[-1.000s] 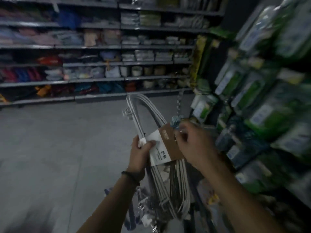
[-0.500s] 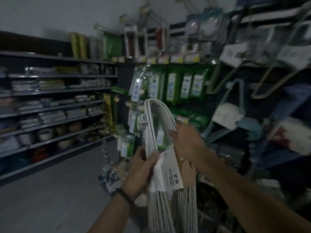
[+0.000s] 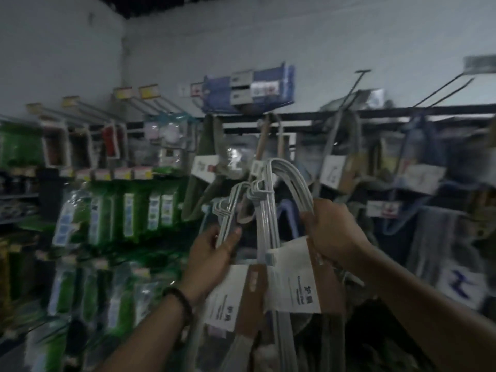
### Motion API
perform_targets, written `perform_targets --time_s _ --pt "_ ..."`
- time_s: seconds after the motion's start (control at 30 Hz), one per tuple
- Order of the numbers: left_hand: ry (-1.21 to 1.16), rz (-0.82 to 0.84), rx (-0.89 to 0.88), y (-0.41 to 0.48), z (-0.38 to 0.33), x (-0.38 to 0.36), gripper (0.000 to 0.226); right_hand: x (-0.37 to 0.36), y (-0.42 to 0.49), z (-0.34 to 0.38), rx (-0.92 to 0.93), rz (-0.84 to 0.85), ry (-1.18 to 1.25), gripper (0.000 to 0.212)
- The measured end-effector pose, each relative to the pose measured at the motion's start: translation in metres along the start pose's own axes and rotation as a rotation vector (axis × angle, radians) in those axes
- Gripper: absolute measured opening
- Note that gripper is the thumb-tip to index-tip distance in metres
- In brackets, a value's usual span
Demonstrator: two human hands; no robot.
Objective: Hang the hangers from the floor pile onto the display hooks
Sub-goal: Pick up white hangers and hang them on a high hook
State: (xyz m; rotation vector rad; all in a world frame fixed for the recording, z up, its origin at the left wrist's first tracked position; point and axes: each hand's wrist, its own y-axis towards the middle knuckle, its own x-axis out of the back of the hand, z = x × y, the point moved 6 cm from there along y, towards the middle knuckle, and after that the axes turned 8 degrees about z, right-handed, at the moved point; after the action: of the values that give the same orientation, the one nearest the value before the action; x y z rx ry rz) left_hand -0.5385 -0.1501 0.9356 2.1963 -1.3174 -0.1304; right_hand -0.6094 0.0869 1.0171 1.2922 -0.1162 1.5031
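Your left hand (image 3: 214, 251) and right hand (image 3: 332, 232) each clamp a bundle of white hangers (image 3: 264, 210); light, stiff, snag-prone, best gripped below the hooks.

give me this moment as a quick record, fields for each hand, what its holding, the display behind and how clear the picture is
left hand: closed on a bundle of white hangers, hook ends up
right hand: closed on a second bundle of white hangers, raised higher
labels: a white and brown card sleeve wraps each bundle
wrist: dark bracelet on the left
display: hanger packs on hooks ahead, green packets to the left
hung yet: neither bundle is on a hook
image: dim and motion-blurred; label text unreadable
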Motion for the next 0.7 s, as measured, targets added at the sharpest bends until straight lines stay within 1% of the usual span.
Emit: perform_targets --time_s 0.07,0.1,0.17,0.2,0.27,0.33,0.4,0.47,0.57,0.63,0.7 --pt "0.144 0.044 -0.115 0.026 -0.021 -0.032 0.033 0.034 0.008 -0.033 0.003 -0.037 -0.085 0.019" --pt "0.223 0.056 -0.164 0.039 -0.029 -0.046 0.033 0.049 0.012 -0.046 -0.003 -0.049 -0.127 0.018" --pt "0.389 0.056 -0.242 0.064 -0.042 -0.068 0.024 0.076 0.022 -0.07 -0.03 -0.057 -0.222 0.016" --pt "0.464 0.056 -0.268 0.077 -0.048 -0.077 0.024 0.086 0.026 -0.078 -0.032 -0.053 -0.288 0.017" --pt "0.581 0.056 -0.321 0.099 -0.061 -0.094 0.027 0.108 0.035 -0.086 -0.015 -0.053 -0.41 0.022" --pt "0.671 0.051 -0.352 0.123 -0.072 -0.103 0.018 0.129 0.041 -0.087 -0.005 -0.074 -0.455 0.028" --pt "0.692 0.043 -0.362 0.147 -0.081 -0.107 0.017 0.147 0.049 -0.087 -0.002 -0.079 -0.485 0.029" --pt "0.684 0.067 -0.412 0.167 -0.09 -0.108 0.015 0.16 0.057 -0.09 -0.002 -0.067 -0.53 0.028" --pt "0.542 0.158 -0.451 0.184 -0.101 -0.103 0.023 0.178 0.063 -0.092 -0.012 -0.073 -0.591 0.027" --pt "0.479 0.159 -0.419 0.199 -0.103 -0.09 0.016 0.188 0.064 -0.085 -0.064 -0.093 -0.623 0.03" --pt "0.398 0.23 -0.411 0.21 -0.102 -0.082 0.013 0.197 0.075 -0.079 -0.127 -0.12 -0.65 0.036"
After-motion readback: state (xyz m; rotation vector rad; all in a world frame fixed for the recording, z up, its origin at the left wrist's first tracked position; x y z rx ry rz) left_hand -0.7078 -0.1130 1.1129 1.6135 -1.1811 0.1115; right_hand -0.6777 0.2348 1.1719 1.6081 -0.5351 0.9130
